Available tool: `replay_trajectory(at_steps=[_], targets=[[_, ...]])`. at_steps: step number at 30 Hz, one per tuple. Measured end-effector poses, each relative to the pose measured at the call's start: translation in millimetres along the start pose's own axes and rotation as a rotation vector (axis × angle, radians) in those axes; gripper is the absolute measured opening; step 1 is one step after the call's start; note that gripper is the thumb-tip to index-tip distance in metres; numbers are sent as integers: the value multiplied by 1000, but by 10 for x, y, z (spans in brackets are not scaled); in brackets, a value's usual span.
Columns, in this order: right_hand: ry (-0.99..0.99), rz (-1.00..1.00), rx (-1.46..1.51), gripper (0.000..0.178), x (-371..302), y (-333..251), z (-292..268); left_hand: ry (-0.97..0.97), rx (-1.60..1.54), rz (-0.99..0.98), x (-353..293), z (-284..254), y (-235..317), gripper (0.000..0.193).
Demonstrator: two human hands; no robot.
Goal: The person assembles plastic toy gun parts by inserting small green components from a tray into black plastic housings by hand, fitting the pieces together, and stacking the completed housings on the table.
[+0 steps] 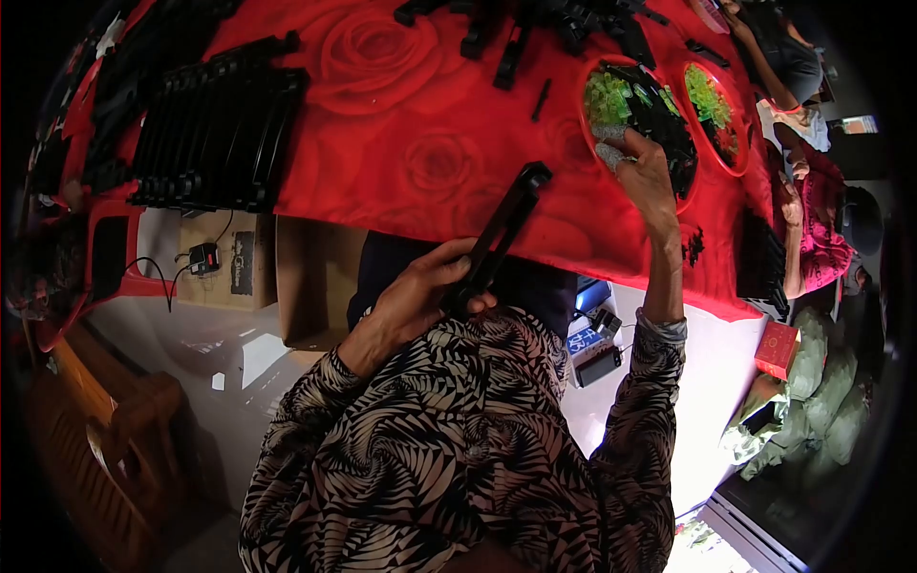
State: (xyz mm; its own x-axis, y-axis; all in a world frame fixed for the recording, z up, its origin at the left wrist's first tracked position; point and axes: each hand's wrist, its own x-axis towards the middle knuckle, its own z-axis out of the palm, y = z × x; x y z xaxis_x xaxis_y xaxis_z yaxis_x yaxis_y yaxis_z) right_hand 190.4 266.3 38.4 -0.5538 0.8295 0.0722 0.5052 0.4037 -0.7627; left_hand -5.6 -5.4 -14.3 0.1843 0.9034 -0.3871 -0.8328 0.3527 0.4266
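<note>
My left hand (417,298) is closed around a long black plastic bar (504,218), held tilted over the near edge of the red table. A long slot runs through the bar, and its far end is hooked. To the right, my right hand (648,183) reaches into a red-rimmed basket (586,95). Grey coverings wrap its thumb and fingertip, which are bent close together. Bright green pieces (608,95) lie by the fingertips, with small black parts (669,134) beside them. What the fingers pinch, if anything, is hidden.
A second red basket (735,170) with green pieces stands farther right. Black bars (220,138) lie in a row on the left of the rose-patterned tablecloth (420,162). More black parts (564,24) are heaped at the far side. An open carton (320,286) stands below; other people sit at right.
</note>
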Motion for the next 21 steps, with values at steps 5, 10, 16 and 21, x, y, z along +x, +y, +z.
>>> replay_trajectory(at_steps=[5,10,16,21], targets=[[-25,6,-22,19,-50,-116,-18,-38,-21,-14,68,-39,9,35],[220,-227,-245,17,-260,-119,55,0,11,-46,141,-18,-22,32],[128,81,596,27,-857,-551,379,-15,-38,-16,158,-44,-171,30],[47,262,1065,28,-1155,-635,754,-11,-48,45,266,-125,-229,29]])
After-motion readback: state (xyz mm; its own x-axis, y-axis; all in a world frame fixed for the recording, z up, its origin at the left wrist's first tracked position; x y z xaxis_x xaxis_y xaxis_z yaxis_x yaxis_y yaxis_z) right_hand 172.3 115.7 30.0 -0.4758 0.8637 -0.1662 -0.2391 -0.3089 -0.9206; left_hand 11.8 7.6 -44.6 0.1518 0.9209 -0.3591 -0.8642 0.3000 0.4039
